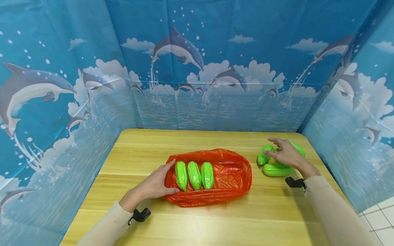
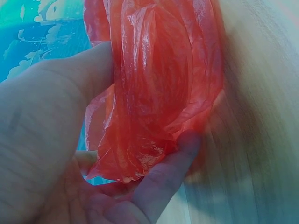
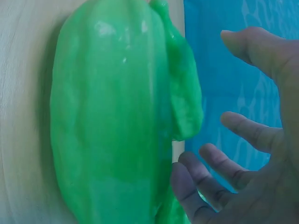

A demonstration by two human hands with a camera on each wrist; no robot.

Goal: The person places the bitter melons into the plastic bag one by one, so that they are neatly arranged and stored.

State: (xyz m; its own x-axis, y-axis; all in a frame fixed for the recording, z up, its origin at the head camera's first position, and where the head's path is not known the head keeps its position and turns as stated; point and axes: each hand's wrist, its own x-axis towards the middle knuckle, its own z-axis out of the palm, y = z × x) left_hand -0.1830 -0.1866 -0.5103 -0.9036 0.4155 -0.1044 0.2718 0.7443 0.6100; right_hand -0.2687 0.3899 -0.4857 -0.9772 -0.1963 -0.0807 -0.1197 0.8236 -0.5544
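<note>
An open red plastic bag (image 1: 234,196) lies on the table with its rim turned down. Three glossy green ridged gourds (image 1: 194,175) stand side by side in its left half. My left hand (image 1: 154,181) holds the bag's left end, thumb at the front rim and fingers round the side; in the left wrist view its fingers (image 2: 163,182) reach beneath the red film. At the right, my right hand (image 1: 286,153) hovers over a group of three more green gourds (image 1: 277,169), fingers spread and nothing held. One gourd (image 3: 112,112) fills the right wrist view's left side, beside the fingertips.
The wooden table (image 1: 138,143) has its back edge against a blue dolphin-print curtain (image 1: 215,109), which also hangs at both sides. Black wrist cameras (image 1: 141,215) sit on both sleeves. White floor tiles (image 1: 381,218) show at the lower right.
</note>
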